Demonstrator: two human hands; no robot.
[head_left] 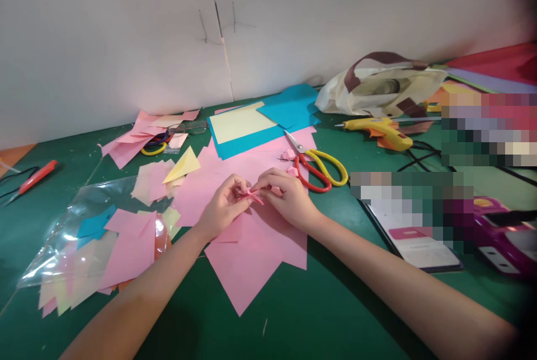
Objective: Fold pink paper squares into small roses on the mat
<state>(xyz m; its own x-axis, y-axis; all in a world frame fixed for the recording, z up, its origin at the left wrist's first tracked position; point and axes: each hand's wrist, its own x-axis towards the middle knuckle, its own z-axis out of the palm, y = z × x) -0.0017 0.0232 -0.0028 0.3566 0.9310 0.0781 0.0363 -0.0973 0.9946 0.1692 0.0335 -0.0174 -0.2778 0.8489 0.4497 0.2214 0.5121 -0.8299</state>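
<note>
Between my fingertips is a small folded piece of pink paper (250, 194), with narrow points sticking out. My left hand (224, 203) pinches it from the left. From the other side my right hand (289, 197) grips it with thumb and fingers, which hide part of it. Both hands are over pink paper sheets (247, 276) spread on the green table (235, 337). Close beyond my right hand lie scissors (312, 167) with one red and one yellow handle, blades apart. Small folded pink pieces (288, 155) sit beside the blades.
Left lies a clear plastic bag (62, 248) with coloured paper pieces. Blue sheets (293, 105) and a pale yellow sheet (239, 122) lie at the back. A yellow glue gun (377, 131), a cloth bag (335, 94), a phone (432, 256) and a purple power strip (503, 237) occupy the right.
</note>
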